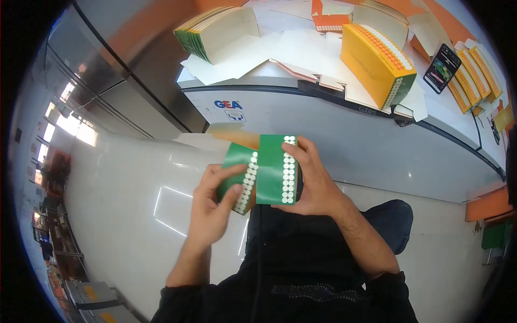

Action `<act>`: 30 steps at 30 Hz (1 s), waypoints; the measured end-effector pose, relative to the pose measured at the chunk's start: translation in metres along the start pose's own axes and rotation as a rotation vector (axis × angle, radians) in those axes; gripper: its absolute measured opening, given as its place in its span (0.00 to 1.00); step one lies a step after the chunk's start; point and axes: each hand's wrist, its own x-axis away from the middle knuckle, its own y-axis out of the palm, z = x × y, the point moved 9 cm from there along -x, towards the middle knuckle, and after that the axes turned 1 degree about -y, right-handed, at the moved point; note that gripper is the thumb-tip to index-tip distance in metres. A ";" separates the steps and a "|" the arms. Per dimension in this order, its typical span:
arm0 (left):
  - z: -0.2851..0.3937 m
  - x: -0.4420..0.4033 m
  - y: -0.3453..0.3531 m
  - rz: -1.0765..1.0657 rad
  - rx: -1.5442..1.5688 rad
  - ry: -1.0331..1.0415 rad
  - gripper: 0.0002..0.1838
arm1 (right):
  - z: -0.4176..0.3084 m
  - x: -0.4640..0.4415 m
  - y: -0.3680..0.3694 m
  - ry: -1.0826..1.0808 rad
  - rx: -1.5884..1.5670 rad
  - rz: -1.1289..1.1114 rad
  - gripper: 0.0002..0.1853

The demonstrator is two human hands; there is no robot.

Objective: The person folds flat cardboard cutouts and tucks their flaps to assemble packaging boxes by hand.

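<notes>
In front of my lap, my left hand [211,202] grips a tilted green cardboard piece [232,155] with a double row of white dots along its right edge. My thumb and index finger lie across those dots. Held upright by my right hand [320,183] is a second green cardboard piece [270,173], also with white dots down its right side. Its right edge sits between my fingers and thumb. The two pieces meet or overlap at the middle. Behind them a blurred yellow-orange flap [237,137] sticks out to the left; which piece it belongs to I cannot tell.
Ahead stands a white chest freezer [258,110] with cardboard sheets [301,48] on top. It also bears a yellow dotted stack [371,64], a green-edged stack [194,43], a phone [442,69] and several yellow dotted pieces [474,81] at the right.
</notes>
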 end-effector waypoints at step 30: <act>-0.070 -0.064 0.011 -0.083 0.226 -0.264 0.35 | 0.052 -0.012 0.013 0.025 -0.079 0.019 0.62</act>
